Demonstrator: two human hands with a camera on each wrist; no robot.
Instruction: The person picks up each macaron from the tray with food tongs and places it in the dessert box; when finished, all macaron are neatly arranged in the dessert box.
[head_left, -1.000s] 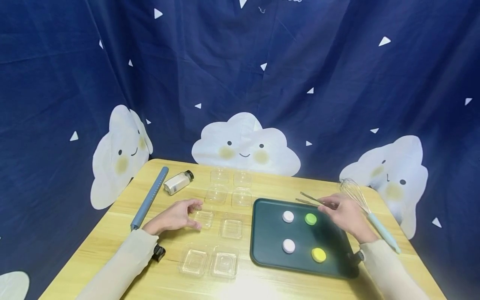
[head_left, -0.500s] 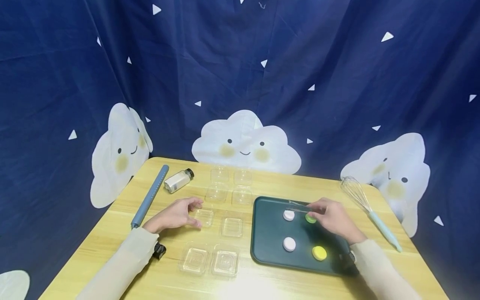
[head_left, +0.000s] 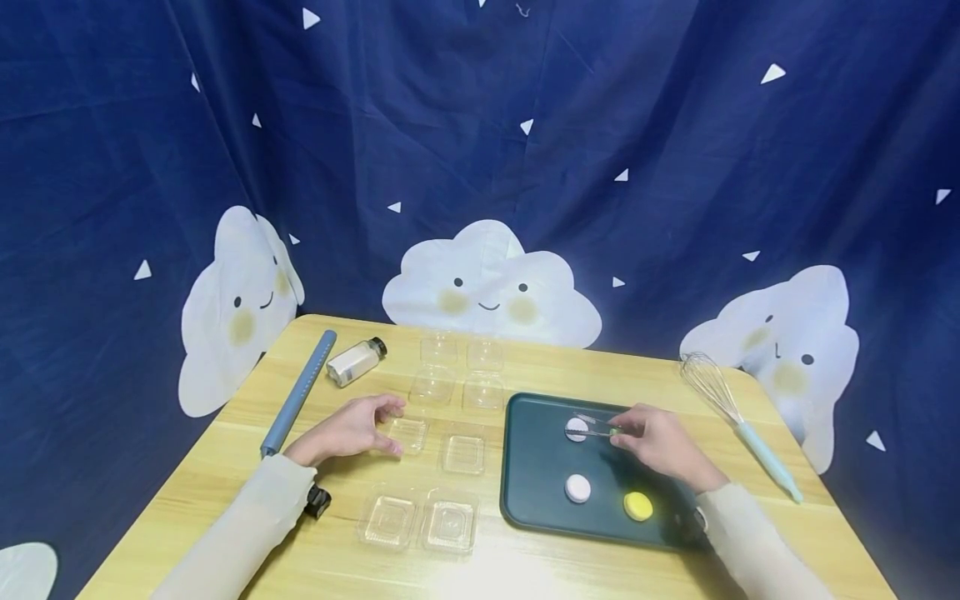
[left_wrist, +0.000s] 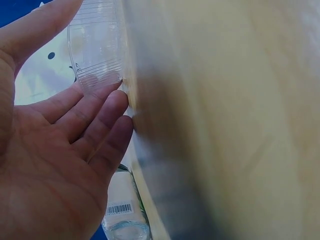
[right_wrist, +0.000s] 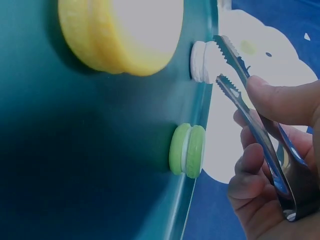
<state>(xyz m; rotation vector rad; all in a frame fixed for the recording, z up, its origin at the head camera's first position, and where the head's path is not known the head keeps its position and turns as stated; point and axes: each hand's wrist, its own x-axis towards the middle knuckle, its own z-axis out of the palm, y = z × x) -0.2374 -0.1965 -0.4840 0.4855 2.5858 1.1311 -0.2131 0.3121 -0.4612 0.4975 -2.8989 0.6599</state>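
In the head view my right hand [head_left: 662, 446] grips small metal tongs [right_wrist: 272, 130]. Their serrated tips stand apart, over the far pale pink macaron [head_left: 576, 430]; contact cannot be made out. A green macaron [right_wrist: 187, 151] lies below my right fingers, mostly hidden in the head view. Another pale pink macaron [head_left: 577, 488] and a yellow one [head_left: 638, 506] sit nearer on the dark green tray [head_left: 536, 521]. My left hand [head_left: 351, 431] holds the left end of a clear plastic box [head_left: 409, 435] between thumb and fingers.
More clear boxes lie open, one pair [head_left: 450, 523] in front, with raised lids [head_left: 483, 392] behind. A whisk [head_left: 750, 433] lies right of the tray. A blue rolling-pin-like rod [head_left: 300, 392] and a white-filled bottle [head_left: 356, 362] lie at the left.
My right hand has moved left and down with the tongs, from the tray's far edge to over the far pink macaron. My left hand has stayed at its box.
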